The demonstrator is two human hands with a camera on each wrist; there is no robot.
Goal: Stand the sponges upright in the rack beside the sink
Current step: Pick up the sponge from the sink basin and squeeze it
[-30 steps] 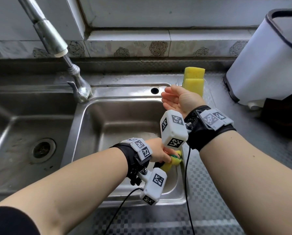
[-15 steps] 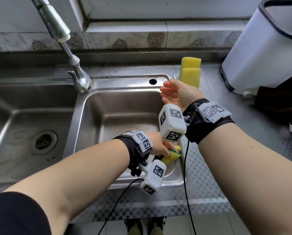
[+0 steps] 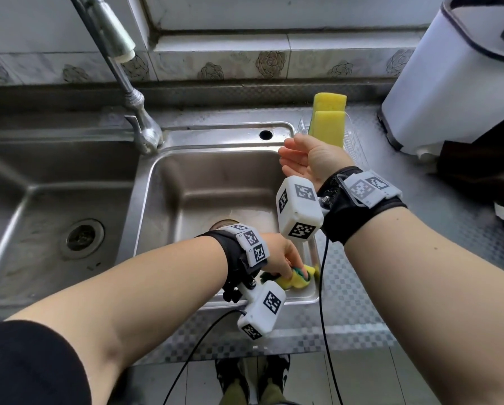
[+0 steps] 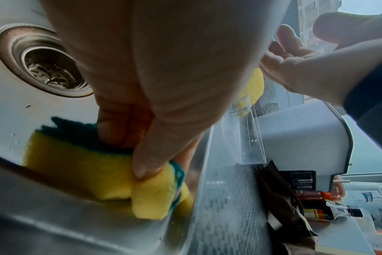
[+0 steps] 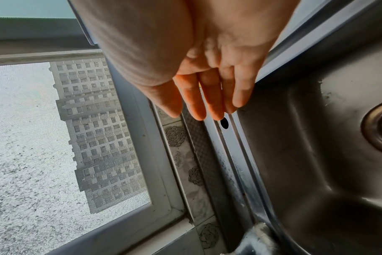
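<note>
My left hand reaches down into the near right corner of the small sink basin and pinches a yellow sponge with a green scouring side, squeezing it between thumb and fingers. Two yellow sponges stand upright in the clear plastic rack on the counter right of the sink. My right hand hovers palm-up and empty over the basin's far right rim, just in front of those sponges, fingers straight.
A steel tap rises at the back between the small basin and a larger left basin. A big white container stands on the counter at the right. Bottles and a brown bag lie further right.
The head view has pulled back and tilted down, now showing the counter's front edge and feet. Both hands keep nearly the same poses; the left still holds the sponge in the basin.
</note>
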